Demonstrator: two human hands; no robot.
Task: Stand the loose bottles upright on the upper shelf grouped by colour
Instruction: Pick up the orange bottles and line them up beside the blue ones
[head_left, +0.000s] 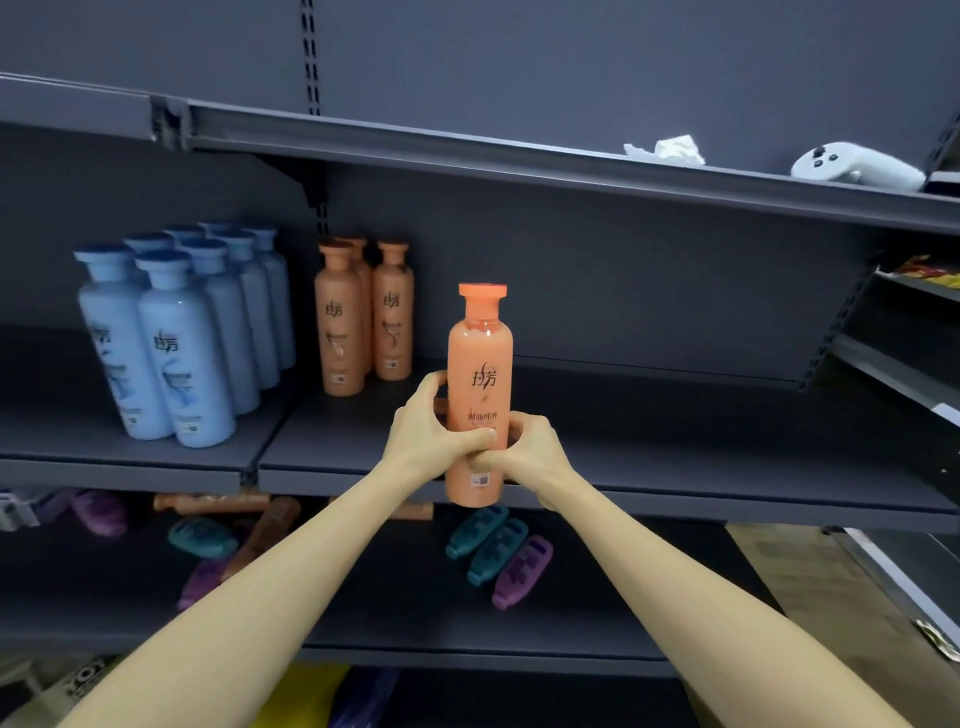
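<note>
An orange bottle (480, 395) is held upright in front of the upper shelf (649, 457). My left hand (431, 431) grips its lower half from the left, and my right hand (535, 457) grips it from the right. Three orange bottles (363, 317) stand on that shelf just left of it. Several pale blue bottles (182, 332) stand in a group further left. On the lower shelf (597, 597) loose bottles lie on their sides: teal bottles (485, 540), a purple bottle (522, 571), more orange bottles (213, 501).
A white controller (857, 166) and crumpled white paper (670, 148) sit on the top shelf at the right. Another shelving unit (904, 364) adjoins at the right. Yellow and blue packages (332, 696) lie on the floor level below.
</note>
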